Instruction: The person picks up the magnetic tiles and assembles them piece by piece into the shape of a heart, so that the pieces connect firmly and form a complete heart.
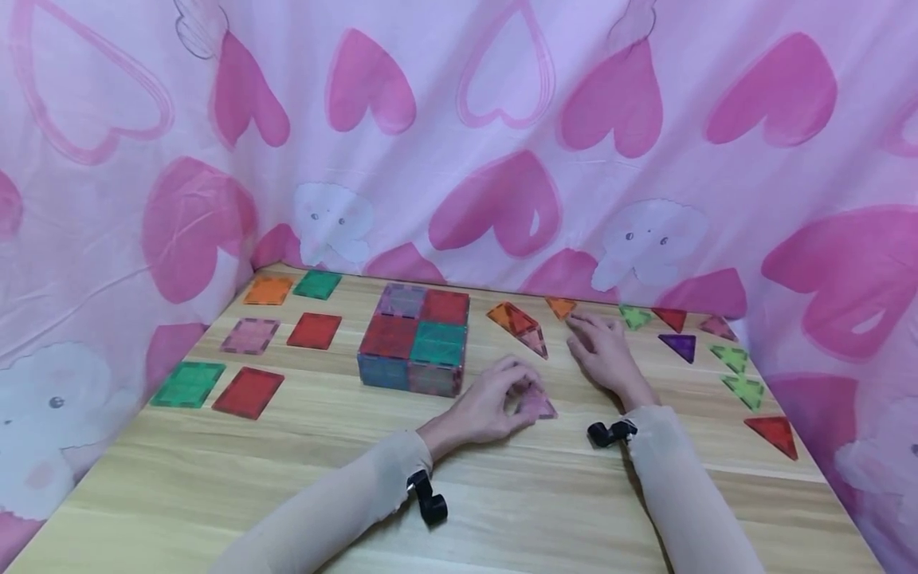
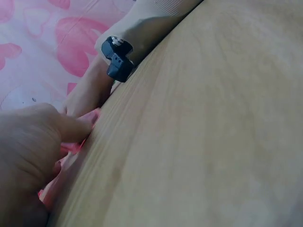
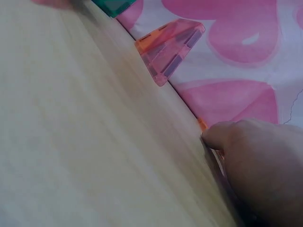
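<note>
My left hand (image 1: 495, 402) curls its thumb and fingers around a translucent pink triangle tile (image 1: 538, 404), low over the wooden table. Pink-red shows past its fingers in the left wrist view. Further back, my right hand (image 1: 606, 355) reaches forward with its fingertips at an orange triangle tile (image 1: 560, 307); in the right wrist view the hand (image 3: 265, 165) covers most of that tile. Between the hands and the far edge lie joined orange, red and pink triangle tiles (image 1: 518, 323). A low box of square magnetic tiles (image 1: 412, 339) stands left of them.
Loose square tiles, such as a red one (image 1: 249, 392) and a green one (image 1: 188, 384), lie on the left. Several triangles, including a purple one (image 1: 678, 346) and a red one (image 1: 773, 435), lie on the right. A pink heart-print curtain (image 1: 495, 203) encloses the table.
</note>
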{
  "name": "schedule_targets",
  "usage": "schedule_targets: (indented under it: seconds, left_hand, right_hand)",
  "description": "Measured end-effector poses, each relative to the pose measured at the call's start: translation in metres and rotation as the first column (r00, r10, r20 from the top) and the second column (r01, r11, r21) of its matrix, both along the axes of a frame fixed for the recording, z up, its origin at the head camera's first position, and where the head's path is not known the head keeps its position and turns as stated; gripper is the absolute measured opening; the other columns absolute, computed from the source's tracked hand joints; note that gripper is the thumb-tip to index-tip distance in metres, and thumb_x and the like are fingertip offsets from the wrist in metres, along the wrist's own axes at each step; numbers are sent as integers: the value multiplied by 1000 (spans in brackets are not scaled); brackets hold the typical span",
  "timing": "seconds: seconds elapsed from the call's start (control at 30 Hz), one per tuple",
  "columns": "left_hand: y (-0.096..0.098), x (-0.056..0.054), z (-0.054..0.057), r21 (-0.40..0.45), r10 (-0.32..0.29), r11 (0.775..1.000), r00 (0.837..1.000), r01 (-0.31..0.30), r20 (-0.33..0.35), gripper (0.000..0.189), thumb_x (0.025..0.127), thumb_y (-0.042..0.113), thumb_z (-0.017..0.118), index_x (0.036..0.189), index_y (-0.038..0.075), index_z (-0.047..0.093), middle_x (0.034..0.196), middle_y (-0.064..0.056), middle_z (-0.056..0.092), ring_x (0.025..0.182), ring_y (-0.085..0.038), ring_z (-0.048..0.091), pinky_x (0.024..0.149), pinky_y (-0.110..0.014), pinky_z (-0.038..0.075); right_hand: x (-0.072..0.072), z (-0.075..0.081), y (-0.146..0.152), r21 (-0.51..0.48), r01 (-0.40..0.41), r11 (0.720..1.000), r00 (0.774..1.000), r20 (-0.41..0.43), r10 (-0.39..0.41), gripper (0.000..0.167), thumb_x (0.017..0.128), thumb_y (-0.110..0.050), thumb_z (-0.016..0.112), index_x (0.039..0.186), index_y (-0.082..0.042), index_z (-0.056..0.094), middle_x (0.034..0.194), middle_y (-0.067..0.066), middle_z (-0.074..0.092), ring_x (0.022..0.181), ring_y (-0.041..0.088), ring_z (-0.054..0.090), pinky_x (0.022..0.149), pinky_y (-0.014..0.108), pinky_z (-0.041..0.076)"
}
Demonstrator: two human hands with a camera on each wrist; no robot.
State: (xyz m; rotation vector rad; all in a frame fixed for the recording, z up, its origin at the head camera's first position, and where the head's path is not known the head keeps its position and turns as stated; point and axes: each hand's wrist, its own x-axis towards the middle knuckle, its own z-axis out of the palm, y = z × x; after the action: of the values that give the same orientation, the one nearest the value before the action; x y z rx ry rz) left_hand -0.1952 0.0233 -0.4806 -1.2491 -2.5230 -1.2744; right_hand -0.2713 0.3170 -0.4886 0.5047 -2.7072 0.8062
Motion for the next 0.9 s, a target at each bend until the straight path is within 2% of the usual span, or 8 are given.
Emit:
schedule_targets:
  seconds: [0.13, 0.23, 0.4, 0.5, 0.63, 0.73, 0.83, 0.9]
  left_hand:
    - [-1, 0, 0, 45, 25, 999, 1000, -26, 5, 63, 88, 3, 94, 143, 13, 67, 138, -3, 62, 104, -11, 63, 88, -20, 56]
    - [0, 0, -1, 58, 45, 997, 999, -46, 14, 75, 87, 0, 94, 153, 9, 60, 133, -7, 66, 98, -11, 66, 82, -18, 57]
    - [1, -3, -1, 58, 79, 995, 997, -80, 28, 46, 92, 4, 91, 134, 4, 74, 113, -5, 78, 92, -7, 70, 80, -16, 58]
    - [1, -3, 0, 46, 94, 994, 995, -96, 33, 27, 95, 8, 89, 120, 6, 80, 109, -4, 81, 90, -4, 71, 78, -16, 57]
    - [0, -3, 0, 49, 90, 994, 995, -93, 52, 23, 96, 9, 88, 118, 7, 81, 108, -3, 82, 89, -3, 71, 77, -16, 57]
    - [0, -3, 0, 51, 94, 994, 994, -97, 56, 22, 96, 9, 88, 117, 7, 81, 106, -3, 82, 88, -3, 70, 77, -15, 56]
    - [-1, -2, -1, 54, 99, 993, 994, -102, 54, 23, 96, 9, 88, 118, 6, 81, 107, -3, 82, 88, -4, 70, 77, -15, 56]
    - [-1, -1, -1, 60, 100, 993, 994, -103, 50, 24, 96, 8, 88, 118, 6, 81, 107, -4, 82, 88, -4, 71, 78, -16, 57]
  right_hand:
    - [1, -3, -1, -36, 9, 999, 999, -36, -11, 35, 107, -8, 70, 138, 8, 70, 153, 28, 62, 140, 53, 45, 116, 66, 33]
    - [2, -3, -1, -33, 17, 999, 1000, -23, -17, 40, 108, -11, 71, 143, 7, 66, 158, 29, 57, 142, 53, 43, 118, 66, 31]
    - [1, 0, -2, 55, 30, 998, 997, 69, -34, 62, 115, -30, 62, 168, -4, 45, 175, 24, 40, 140, 51, 36, 115, 69, 27]
    - [0, 3, -3, 92, 38, 995, 992, 116, -49, 64, 117, -36, 57, 172, -9, 40, 177, 22, 37, 135, 50, 33, 111, 69, 28]
    - [1, 4, -4, 106, 49, 993, 990, 126, -63, 62, 117, -35, 56, 171, -9, 42, 175, 23, 38, 136, 51, 32, 111, 71, 28]
    - [1, 3, -4, 55, 62, 997, 994, 84, -66, 51, 116, -28, 59, 161, -4, 55, 165, 29, 44, 138, 52, 34, 113, 72, 30]
    - [4, 2, -3, -22, 98, 995, 995, 30, -97, 29, 114, -19, 65, 134, 1, 70, 151, 34, 49, 134, 54, 38, 111, 71, 34]
    - [7, 1, -1, -60, 115, 992, 993, 17, -114, 16, 111, -14, 69, 116, 1, 69, 146, 35, 50, 134, 55, 39, 111, 71, 34]
